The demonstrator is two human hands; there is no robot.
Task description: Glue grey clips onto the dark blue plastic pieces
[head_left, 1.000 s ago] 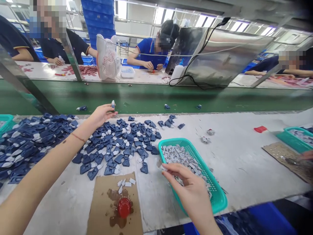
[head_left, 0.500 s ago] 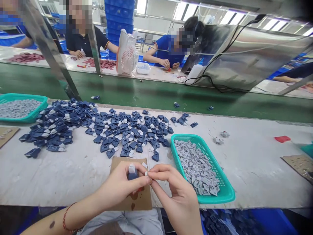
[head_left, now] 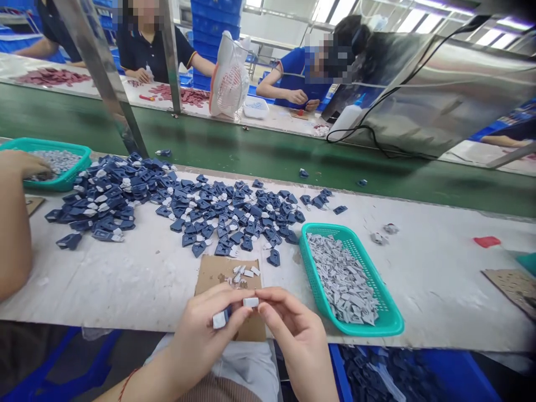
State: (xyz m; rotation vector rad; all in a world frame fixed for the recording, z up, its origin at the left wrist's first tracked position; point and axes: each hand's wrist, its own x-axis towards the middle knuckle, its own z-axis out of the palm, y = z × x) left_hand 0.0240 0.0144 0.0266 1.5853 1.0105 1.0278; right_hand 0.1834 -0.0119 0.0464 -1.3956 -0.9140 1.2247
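My left hand (head_left: 203,321) is closed around a dark blue plastic piece with a white end (head_left: 220,319). Its thumb and forefinger also touch a small whitish block (head_left: 250,302). From the other side, my right hand (head_left: 299,335) pinches that block between thumb and fingertips. Both hands are over a brown cardboard sheet (head_left: 205,274), where several small light-grey pieces (head_left: 245,272) lie just beyond my fingers. To the right of my hands, a green basket (head_left: 396,324) holds many similar grey pieces (head_left: 343,279).
Behind the cardboard lies a wide heap of blue pieces with white ends (head_left: 234,212). On the left, another person's arm (head_left: 14,223) reaches into a second green basket (head_left: 79,173). A green belt (head_left: 268,151) runs across. Below right is a blue bin (head_left: 456,374).
The whitish block shows more fully between my fingertips, and the blue piece in my left hand has tilted. Another person's arm has appeared at the left. The view has shifted slightly.
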